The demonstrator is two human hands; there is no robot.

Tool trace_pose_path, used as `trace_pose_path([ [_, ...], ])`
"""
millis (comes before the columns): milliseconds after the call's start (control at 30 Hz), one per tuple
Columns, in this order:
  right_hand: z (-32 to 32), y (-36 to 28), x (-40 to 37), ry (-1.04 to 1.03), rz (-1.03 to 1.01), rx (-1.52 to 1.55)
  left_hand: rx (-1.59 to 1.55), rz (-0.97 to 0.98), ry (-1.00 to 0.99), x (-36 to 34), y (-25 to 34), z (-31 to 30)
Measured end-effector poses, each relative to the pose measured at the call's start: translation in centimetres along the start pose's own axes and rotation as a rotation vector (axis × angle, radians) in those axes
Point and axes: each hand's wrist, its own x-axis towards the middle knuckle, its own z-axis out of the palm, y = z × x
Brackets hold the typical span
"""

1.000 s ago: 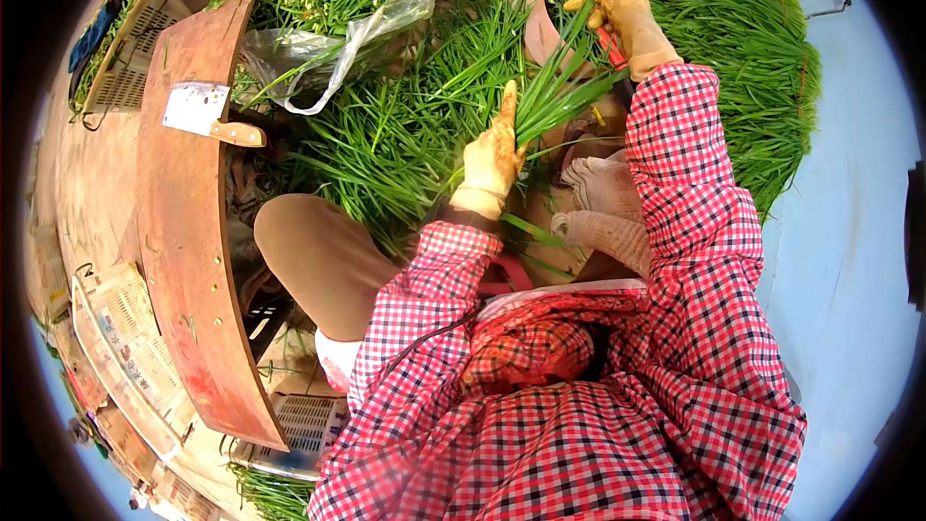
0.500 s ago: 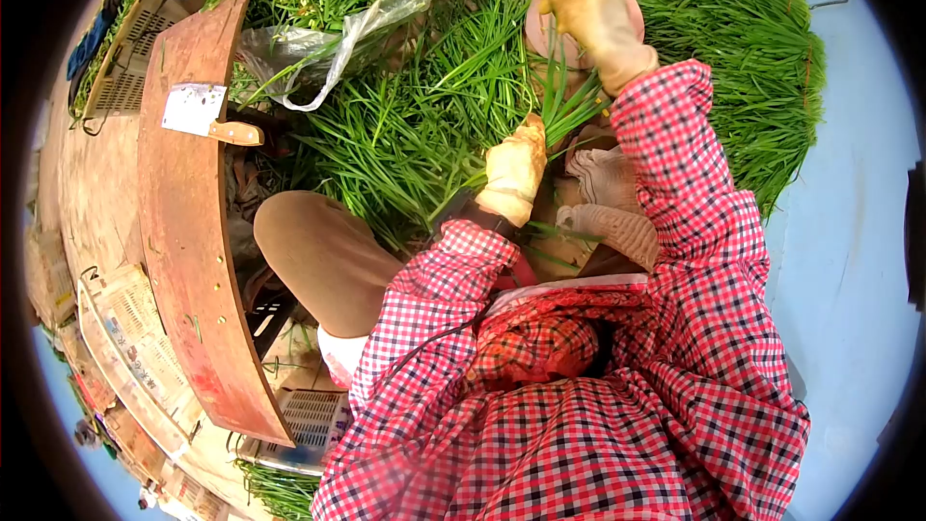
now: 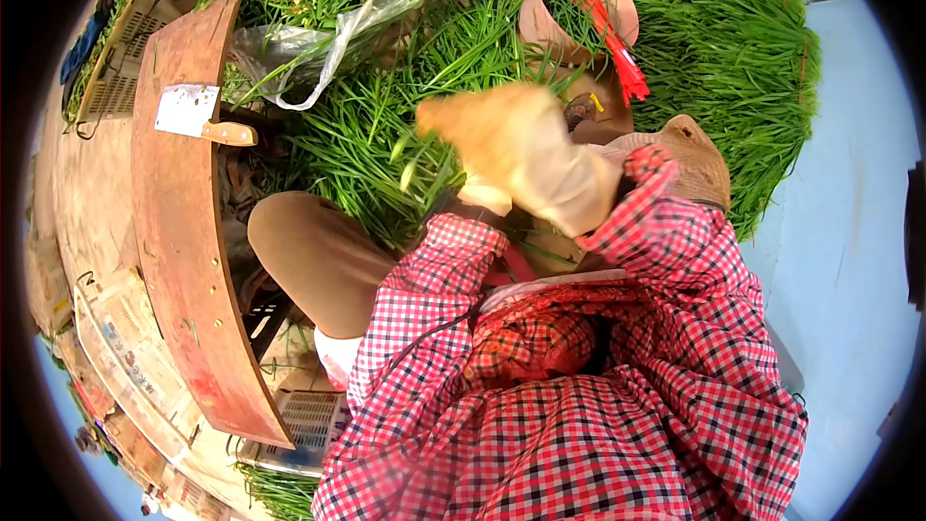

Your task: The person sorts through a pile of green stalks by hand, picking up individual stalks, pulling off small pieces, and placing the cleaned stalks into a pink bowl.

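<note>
My right hand [image 3: 535, 150], in a stained cream glove, is blurred by motion and lies across my left hand; its fingers point left. Of my gloved left hand [image 3: 485, 197], only the part near the wrist shows. Its fingers are hidden, at the spot where they gripped a bunch of garlic chives half a second ago. A few blurred pale stalks [image 3: 409, 174] show just left of both hands. Beneath and beyond them spreads a loose pile of garlic chives [image 3: 362, 130].
A wooden board [image 3: 183, 251] at left carries a cleaver [image 3: 188, 110]. A clear plastic bag [image 3: 352, 29] holds greens. Beyond my hands stands a pink bucket [image 3: 545, 24] with red strips [image 3: 627, 68] over its rim. Neatly laid chives [image 3: 723, 68] are stacked at right.
My right hand has moved from the pink bucket down and left, over my left hand. The bucket's red strips and the greens inside are now uncovered. My left hand stays in nearly the same place.
</note>
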Motion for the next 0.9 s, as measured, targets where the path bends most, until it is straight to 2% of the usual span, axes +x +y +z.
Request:
trace_pose_path([
  [33,-2.0,0.9,0.3,0.074,0.001,0.222,0.007,-0.036,-0.006,0.2,0.1,-0.4],
  [67,-4.9,0.6,1.5,-0.019,0.044,0.075,0.008,-0.068,-0.011,0.4,0.3,-1.6],
  [133,-8.2,0.6,3.3,0.172,0.138,0.157,0.003,-0.04,0.021,1.2,1.1,-4.4],
  [167,-9.7,1.3,3.4,0.179,0.251,0.235,-0.027,-0.016,0.045,1.2,1.0,-4.9],
  [200,-10.0,2.1,3.0,0.278,0.288,0.295,-0.057,-0.058,-0.009,1.4,1.0,-5.4],
  [267,-10.5,1.3,2.7,0.267,0.38,0.158,-0.119,-0.144,-0.127,1.8,1.3,-6.3],
  [367,-11.5,1.5,3.3,0.384,0.646,0.147,-0.175,-0.062,-0.016,1.7,0.9,-5.5],
  [467,-10.5,2.6,2.4,0.353,0.357,0.226,-0.174,-0.093,-0.067,1.8,1.0,-5.3],
  [500,-9.3,1.0,1.4,0.126,0.225,-0.23,-0.178,-0.071,-0.051,1.6,0.7,-4.4],
  [533,-8.0,-1.2,1.0,-0.014,0.018,-0.67,-0.182,-0.049,-0.034,1.4,0.4,-3.5],
  [600,-4.5,-3.4,0.1,-0.217,-0.212,-0.75,-0.154,0.004,0.006,0.7,-0.4,-2.5],
  [633,-3.0,-3.9,-0.5,-0.284,-0.256,-0.555,-0.134,0.017,0.015,0.6,-0.6,-2.2],
  [667,-3.0,-5.9,-0.2,-0.298,-0.296,-0.494,-0.109,0.023,0.022,0.1,-0.8,-2.0],
  [733,-1.6,-6.7,0.1,-0.175,-0.416,-0.567,-0.073,0.032,0.033,-0.1,-0.9,-1.4],
  [767,-2.4,-6.4,1.0,-0.223,-0.24,-0.468,-0.057,0.026,0.036,0.1,-0.6,-1.0],
  [800,-3.5,-5.3,1.9,-0.15,-0.185,-0.393,-0.027,0.033,0.051,-0.3,-0.6,-0.7],
  [833,-5.0,-4.0,2.4,-0.089,-0.026,-0.033,0.002,0.032,0.073,-0.2,-0.6,-0.5],
  [900,-7.9,-1.4,4.2,-0.012,0.074,0.462,0.074,-0.01,0.106,0.0,-0.3,-1.4],
])
